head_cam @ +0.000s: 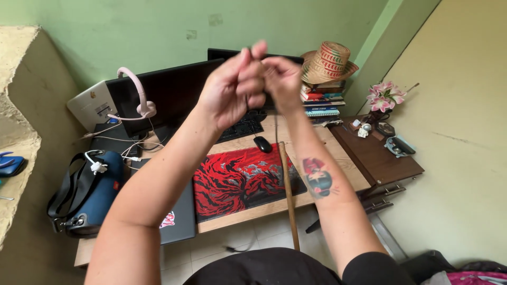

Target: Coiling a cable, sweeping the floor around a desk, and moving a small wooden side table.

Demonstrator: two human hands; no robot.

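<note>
The left hand (229, 87) and right hand (280, 79) were raised together, fingertips pinched on a thin dark cord (276, 124) that hung down from between them toward the desk (343, 163). A wooden stick (289, 195) stood just below. To work the cord well, both pinches probably needed to sit close together, keeping it taut. Beneath lay a mouse (262, 144), a red mat (243, 177) and a keyboard (243, 126); a straw hat (328, 62) topped some books (321, 100).

Home desk corner: monitor (169, 89), keyboard (240, 128), pink headset (138, 95), stacked books (321, 100), straw hat (328, 62).
</note>
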